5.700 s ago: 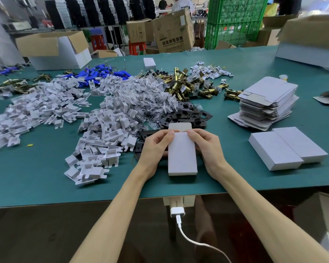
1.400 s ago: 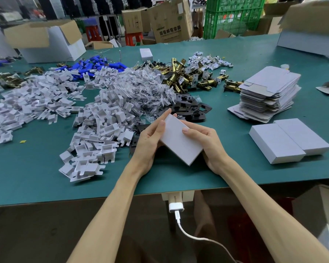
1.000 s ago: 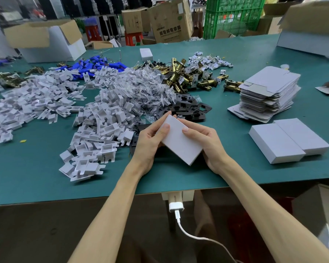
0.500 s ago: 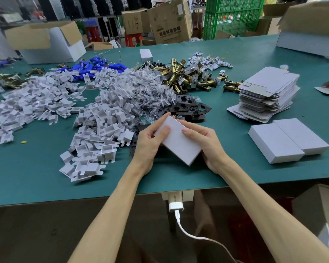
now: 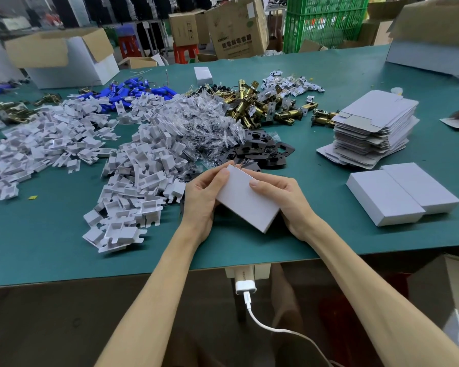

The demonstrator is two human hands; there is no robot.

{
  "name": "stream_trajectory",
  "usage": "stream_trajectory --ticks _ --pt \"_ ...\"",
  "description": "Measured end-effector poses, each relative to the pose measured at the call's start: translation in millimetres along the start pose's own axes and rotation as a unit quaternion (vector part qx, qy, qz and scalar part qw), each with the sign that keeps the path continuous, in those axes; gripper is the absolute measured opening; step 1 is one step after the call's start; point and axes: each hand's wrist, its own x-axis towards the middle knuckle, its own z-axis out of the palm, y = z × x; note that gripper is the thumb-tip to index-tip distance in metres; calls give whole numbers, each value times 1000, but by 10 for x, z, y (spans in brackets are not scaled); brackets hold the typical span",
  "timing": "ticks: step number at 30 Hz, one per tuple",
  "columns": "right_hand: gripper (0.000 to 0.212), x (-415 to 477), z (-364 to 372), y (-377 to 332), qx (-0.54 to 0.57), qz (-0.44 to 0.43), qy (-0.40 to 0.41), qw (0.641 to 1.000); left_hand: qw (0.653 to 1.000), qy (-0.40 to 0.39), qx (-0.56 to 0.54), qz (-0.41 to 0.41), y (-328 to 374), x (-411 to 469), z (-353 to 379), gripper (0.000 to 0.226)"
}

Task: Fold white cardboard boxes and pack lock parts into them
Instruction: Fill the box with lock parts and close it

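Both hands, left and right, pinch a closed white box tilted just above the counter. It looks packed; I'd say it next joins the finished boxes nearby.

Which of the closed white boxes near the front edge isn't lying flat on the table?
The tilted box held between the left hand and right hand; the other two boxes lie flat, side by side, to its right.
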Motion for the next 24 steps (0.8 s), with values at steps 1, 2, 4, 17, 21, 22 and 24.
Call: stream_trajectory --ticks 1,2,4,17,21,22,24 --pt "30 0 0 -1 -1 1 -5 1000 1000 3 -6 -1 -5 3 -3 21" --pt "31 -1 1 -1 -2 1 -8 1000 1000 6 -9 -1 -8 6 -7 21" --pt "31 -2 2 -5 -6 2 -9 1000 1000 11 -12 -2 -7 10 -10 21" --pt "31 -9 6 -7 16 1 16 1000 1000 -29 5 1 34 -36 23 28" --pt "35 -9 14 -20 27 8 34 999 999 -41 20 -4 61 -53 36 30" --pt "36 -11 16 -23 26 9 38 999 999 -42 23 -4 65 -53 35 30" --pt "36 -15 21 -26 23 9 42 999 999 -43 30 -4 66 -51 31 31"
